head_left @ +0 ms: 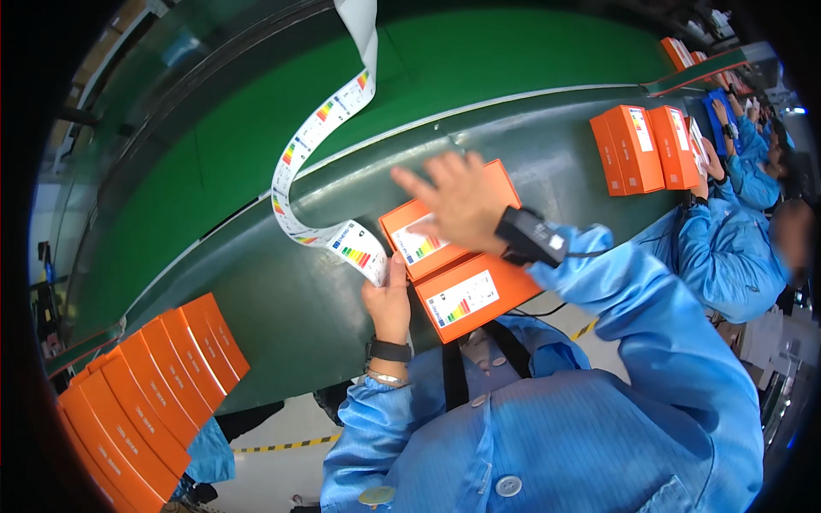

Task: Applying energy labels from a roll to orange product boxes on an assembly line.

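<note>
Two orange boxes lie side by side at the bench's near edge in front of me. The far box [499,181] has a white label with coloured bars [414,244], and the near box [513,286] carries a similar label [463,299]. Over the far box my right hand [462,203] is spread flat, its fingers apart, partly covering that label. My left hand [390,301] pinches the end of a long strip of energy labels [301,145] beside the boxes' left edge. From there the strip curls away and up over the green belt.
Several orange boxes [162,376] stand in a row at lower left. More orange boxes [629,152] stand on the bench at right, near co-workers in blue coats [727,248]. A green conveyor belt [513,60] runs behind the bench [325,342].
</note>
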Demonstrator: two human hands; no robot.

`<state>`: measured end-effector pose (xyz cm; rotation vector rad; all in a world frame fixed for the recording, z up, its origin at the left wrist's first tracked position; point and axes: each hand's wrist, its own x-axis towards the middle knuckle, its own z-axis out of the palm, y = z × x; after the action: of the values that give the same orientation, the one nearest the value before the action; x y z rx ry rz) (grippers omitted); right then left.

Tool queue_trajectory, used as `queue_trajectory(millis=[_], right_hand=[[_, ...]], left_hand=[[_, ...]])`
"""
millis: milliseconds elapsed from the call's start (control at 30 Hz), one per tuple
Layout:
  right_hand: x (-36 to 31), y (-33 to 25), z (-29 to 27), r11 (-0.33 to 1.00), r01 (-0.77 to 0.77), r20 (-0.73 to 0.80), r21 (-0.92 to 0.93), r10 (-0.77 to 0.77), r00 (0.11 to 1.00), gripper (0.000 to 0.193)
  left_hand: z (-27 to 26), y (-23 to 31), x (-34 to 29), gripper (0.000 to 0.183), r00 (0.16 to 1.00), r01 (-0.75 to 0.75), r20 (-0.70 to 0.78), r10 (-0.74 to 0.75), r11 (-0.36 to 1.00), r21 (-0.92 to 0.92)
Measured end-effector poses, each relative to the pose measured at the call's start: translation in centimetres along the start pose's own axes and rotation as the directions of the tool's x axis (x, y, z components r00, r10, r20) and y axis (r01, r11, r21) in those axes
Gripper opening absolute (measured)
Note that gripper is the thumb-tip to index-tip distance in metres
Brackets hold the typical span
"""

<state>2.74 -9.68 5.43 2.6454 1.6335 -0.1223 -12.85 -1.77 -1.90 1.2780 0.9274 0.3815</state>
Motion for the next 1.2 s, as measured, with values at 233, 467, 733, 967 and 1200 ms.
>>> queue_trajectory(millis=[233,467,733,967,1200], right_hand=[[-1.7,4.8,4.0,0.943,-0.326,-0.192,0.063,0.332,0.924,0.072],[-1.7,8.6,8.7,0.002,-0.379,0.336,0.925,0.457,0.823,0.081],[-7.9,5.8,-6.9,-0.338,-0.155,0.276,0.928,0.344,0.897,0.068],[-12.8,4.3,3.4,0.278,-0.541,0.366,0.794,0.492,0.790,0.079],[-14.9,4.6,3.9,-0.703,-0.181,0.361,0.688,0.114,0.926,0.078]], left_hand=[[-1.0,0.9,-0.1,0.030,0.995,-0.078,0.068,0.071,0.992,0.104],[-1.1,1.2,0.7,0.037,0.982,-0.141,0.162,0.102,0.956,0.255],[-2.4,12.5,-5.7,0.027,0.931,-0.239,0.331,0.152,0.940,0.242],[-3.4,3.6,-10.2,0.022,0.936,0.030,0.338,-0.102,0.977,0.212],[-2.1,2.1,-10.9,0.033,0.923,0.233,0.332,-0.192,0.968,-0.089]])
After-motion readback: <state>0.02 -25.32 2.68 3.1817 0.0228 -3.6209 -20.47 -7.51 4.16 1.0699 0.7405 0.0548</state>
